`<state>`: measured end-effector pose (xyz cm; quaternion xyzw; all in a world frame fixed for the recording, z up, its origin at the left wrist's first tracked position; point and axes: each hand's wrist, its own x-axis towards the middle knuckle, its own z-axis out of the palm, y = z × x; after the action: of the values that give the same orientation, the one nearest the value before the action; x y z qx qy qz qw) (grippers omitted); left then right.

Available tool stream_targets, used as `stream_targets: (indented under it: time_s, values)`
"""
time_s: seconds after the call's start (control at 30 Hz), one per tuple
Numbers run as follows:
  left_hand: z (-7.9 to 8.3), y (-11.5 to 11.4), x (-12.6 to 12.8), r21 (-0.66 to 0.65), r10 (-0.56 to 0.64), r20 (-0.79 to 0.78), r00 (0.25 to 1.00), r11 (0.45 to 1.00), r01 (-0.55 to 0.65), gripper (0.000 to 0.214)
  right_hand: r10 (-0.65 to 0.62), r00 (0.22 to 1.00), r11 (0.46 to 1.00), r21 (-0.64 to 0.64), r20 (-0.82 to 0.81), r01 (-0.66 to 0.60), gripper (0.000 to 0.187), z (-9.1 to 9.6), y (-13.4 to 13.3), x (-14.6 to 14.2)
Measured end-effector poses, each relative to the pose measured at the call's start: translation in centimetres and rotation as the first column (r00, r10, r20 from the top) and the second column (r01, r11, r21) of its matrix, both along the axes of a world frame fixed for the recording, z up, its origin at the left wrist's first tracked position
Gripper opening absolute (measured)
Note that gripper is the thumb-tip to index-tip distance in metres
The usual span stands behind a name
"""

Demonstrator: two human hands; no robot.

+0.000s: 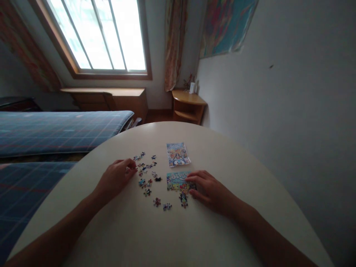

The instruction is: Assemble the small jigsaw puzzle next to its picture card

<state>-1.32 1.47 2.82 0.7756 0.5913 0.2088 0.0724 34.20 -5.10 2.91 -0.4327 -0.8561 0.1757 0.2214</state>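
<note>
My left hand (119,177) is at the left edge of a loose group of jigsaw puzzle pieces (142,182). Its fingers curl together in a pinch, and what they hold, if anything, is too small to make out. My right hand (209,188) rests with fingers stretched over the right side of a partly joined jigsaw puzzle (175,181), whose top rows are blue and colourful. A column of joined pieces (183,199) hangs from its lower edge. Above the puzzle lies a small printed picture sheet (178,155) with a blue cartoon figure.
All of this lies on a round white table (133,237). A bed with a blue plaid cover (63,131) stands to the left. Beyond are a wooden desk (128,92), a corner shelf (189,98) and a window (102,33). A white wall (278,111) runs along the right.
</note>
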Motion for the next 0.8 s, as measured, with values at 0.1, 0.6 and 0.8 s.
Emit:
stream_targets:
  time_s: [0.1,0.6,0.8]
  values:
    - [0.2,-0.7,0.9,0.018,-0.039,0.044,0.998,0.999,0.038,0.019,-0.004,1.0,1.0,0.01,0.006,0.004,0.029,0.1,0.1,-0.1]
    - [0.9,-5.0,8.8,0.035,-0.433,0.233,0.871,0.899,0.437,0.003,-0.087,0.996,0.992,0.088,-0.024,0.089,0.027,0.3,-0.1,-1.3]
    - [0.1,-6.6,11.4,0.049,-0.415,0.362,0.835,0.903,0.428,0.007,-0.008,0.977,0.996,0.09,-0.214,0.028,0.029,0.8,-1.5,-3.4]
